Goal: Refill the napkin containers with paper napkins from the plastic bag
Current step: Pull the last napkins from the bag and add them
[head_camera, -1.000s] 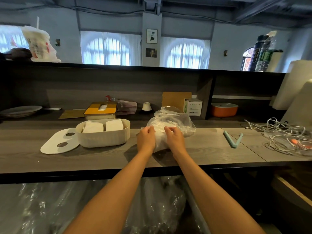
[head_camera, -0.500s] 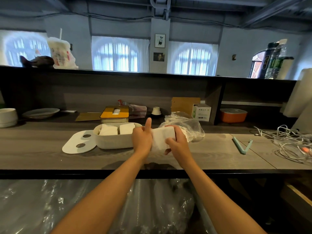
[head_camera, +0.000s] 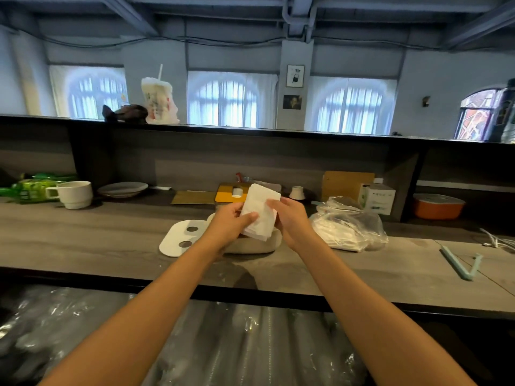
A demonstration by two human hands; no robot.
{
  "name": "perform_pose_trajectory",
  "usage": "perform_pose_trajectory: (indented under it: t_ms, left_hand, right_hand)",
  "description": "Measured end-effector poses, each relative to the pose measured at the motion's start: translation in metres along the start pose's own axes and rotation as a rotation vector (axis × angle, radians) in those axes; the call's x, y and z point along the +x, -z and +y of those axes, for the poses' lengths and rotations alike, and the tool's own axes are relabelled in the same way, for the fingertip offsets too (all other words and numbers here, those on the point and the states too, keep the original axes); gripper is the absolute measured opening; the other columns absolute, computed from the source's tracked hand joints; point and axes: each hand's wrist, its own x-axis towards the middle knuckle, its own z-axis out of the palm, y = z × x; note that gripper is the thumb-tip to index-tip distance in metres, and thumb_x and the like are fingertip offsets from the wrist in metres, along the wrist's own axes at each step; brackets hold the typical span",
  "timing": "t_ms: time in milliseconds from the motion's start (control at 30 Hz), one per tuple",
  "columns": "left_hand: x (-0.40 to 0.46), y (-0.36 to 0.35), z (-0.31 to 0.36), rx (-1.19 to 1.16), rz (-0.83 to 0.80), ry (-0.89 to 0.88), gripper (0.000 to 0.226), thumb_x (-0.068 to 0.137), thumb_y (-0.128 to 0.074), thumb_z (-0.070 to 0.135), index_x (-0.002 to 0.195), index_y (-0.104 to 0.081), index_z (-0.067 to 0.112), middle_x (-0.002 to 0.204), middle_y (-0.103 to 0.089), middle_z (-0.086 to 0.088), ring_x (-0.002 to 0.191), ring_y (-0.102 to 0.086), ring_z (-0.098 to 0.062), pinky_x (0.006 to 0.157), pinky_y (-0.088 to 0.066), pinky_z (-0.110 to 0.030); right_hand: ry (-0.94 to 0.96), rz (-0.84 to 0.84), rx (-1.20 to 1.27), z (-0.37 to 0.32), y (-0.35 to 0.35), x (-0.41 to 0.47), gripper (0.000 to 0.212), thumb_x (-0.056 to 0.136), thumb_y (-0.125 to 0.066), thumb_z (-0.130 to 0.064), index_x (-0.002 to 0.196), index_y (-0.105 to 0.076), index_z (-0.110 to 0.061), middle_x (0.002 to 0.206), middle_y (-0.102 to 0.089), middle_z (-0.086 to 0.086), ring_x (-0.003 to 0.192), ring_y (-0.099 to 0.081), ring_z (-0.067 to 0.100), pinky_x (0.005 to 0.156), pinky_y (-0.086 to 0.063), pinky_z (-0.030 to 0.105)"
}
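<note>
Stack of white paper napkins (head_camera: pixel 259 211) is held above the oval cream napkin container (head_camera: pixel 252 244), left hand (head_camera: pixel 229 224) and right hand (head_camera: pixel 291 218) fingers curled around it. Step judged: loading. Next: lowering into the open container, edges aligned.

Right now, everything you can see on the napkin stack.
The napkin stack is white, soft, folded paper, several layers thick, with the edges fanned slightly at its lower end. It is held in the air, tilted, above the white container. The left hand grips its lower left side with the thumb across the front; the right hand holds its right edge. It is clear of the bag.
</note>
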Motion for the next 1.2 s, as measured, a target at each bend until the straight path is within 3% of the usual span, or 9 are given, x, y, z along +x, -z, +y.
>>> perform_pose_trajectory:
  t_ms: [67,167,333,600,733,867,967,1067,1200]
  left_hand:
    - [0.003,0.012,-0.001,-0.003,0.068,-0.020,0.019,0.097,-0.062,0.021,0.116,-0.059,0.024,0.105,-0.066,0.011,0.092,-0.063,-0.006,0.070,-0.055,-0.023]
    - [0.009,0.027,-0.005,-0.015,0.129,0.003,0.031,0.096,-0.063,0.024,0.126,-0.061,0.015,0.125,-0.065,-0.002,0.110,-0.063,-0.022,0.090,-0.058,-0.041]
    - [0.017,0.050,-0.010,0.179,0.281,-0.027,0.040,0.105,-0.038,0.039,0.136,-0.051,0.017,0.135,-0.055,-0.003,0.115,-0.053,-0.018,0.089,-0.045,-0.031]
    - [0.037,0.062,-0.033,-0.096,0.199,0.284,0.063,0.103,-0.018,0.059,0.155,-0.027,0.025,0.158,-0.035,-0.005,0.143,-0.035,-0.030,0.114,-0.030,-0.048]
    - [0.041,0.065,-0.040,-0.117,0.192,0.291,0.063,0.103,-0.018,0.057,0.155,-0.028,0.023,0.155,-0.039,-0.007,0.140,-0.040,-0.030,0.111,-0.035,-0.047]
    - [0.043,0.069,-0.042,-0.110,0.176,0.289,0.062,0.103,-0.018,0.058,0.154,-0.028,0.024,0.155,-0.039,-0.006,0.140,-0.039,-0.030,0.110,-0.035,-0.050]
    - [0.045,0.070,-0.041,-0.114,0.175,0.303,0.063,0.102,-0.017,0.060,0.154,-0.028,0.026,0.154,-0.040,-0.005,0.139,-0.041,-0.031,0.108,-0.036,-0.054]
    - [0.047,0.071,-0.038,-0.115,0.171,0.304,0.066,0.101,-0.016,0.062,0.153,-0.030,0.024,0.152,-0.044,-0.006,0.136,-0.044,-0.030,0.108,-0.040,-0.054]
    - [0.049,0.070,-0.036,-0.125,0.166,0.325,0.069,0.100,-0.016,0.065,0.154,-0.029,0.024,0.152,-0.043,-0.009,0.137,-0.043,-0.033,0.106,-0.042,-0.054]
  right_hand:
    - [-0.108,-0.036,-0.038,-0.005,-0.018,0.002,0.025,0.096,-0.062,-0.024,0.118,-0.057,-0.014,0.100,-0.061,0.001,0.092,-0.061,0.020,0.085,-0.055,0.035]
    - [-0.156,-0.070,-0.142,-0.009,-0.036,0.011,0.017,0.096,-0.061,-0.021,0.110,-0.053,-0.015,0.096,-0.058,0.001,0.087,-0.058,0.020,0.088,-0.055,0.036]
    - [-0.161,-0.037,-0.197,-0.013,-0.053,0.040,0.036,0.098,-0.057,-0.015,0.133,-0.049,-0.008,0.124,-0.057,0.010,0.104,-0.057,0.026,0.087,-0.055,0.038]
    - [-0.339,-0.164,-0.449,0.009,-0.078,0.061,0.040,0.095,-0.062,-0.015,0.131,-0.051,0.000,0.109,-0.061,0.013,0.099,-0.062,0.026,0.088,-0.056,0.038]
    - [-0.221,-0.226,-0.886,0.016,-0.086,0.065,0.041,0.091,-0.068,-0.020,0.128,-0.057,-0.005,0.125,-0.059,0.013,0.113,-0.058,0.028,0.095,-0.052,0.035]
    - [0.026,-0.196,-1.224,0.013,-0.088,0.071,0.034,0.089,-0.070,-0.025,0.115,-0.062,-0.004,0.104,-0.063,0.011,0.096,-0.065,0.026,0.079,-0.055,0.032]
    - [0.277,-0.098,-1.146,0.005,-0.087,0.074,0.026,0.090,-0.070,-0.024,0.111,-0.065,-0.010,0.098,-0.065,0.004,0.085,-0.064,0.020,0.076,-0.056,0.030]
    - [0.153,-0.333,-0.886,-0.002,-0.089,0.071,0.034,0.093,-0.065,-0.017,0.126,-0.061,-0.014,0.113,-0.061,0.001,0.096,-0.062,0.020,0.078,-0.055,0.028]
    - [-0.045,-0.557,-1.033,0.014,-0.091,0.068,0.049,0.090,-0.066,-0.014,0.137,-0.054,-0.019,0.126,-0.060,0.008,0.106,-0.061,0.023,0.095,-0.054,0.037]
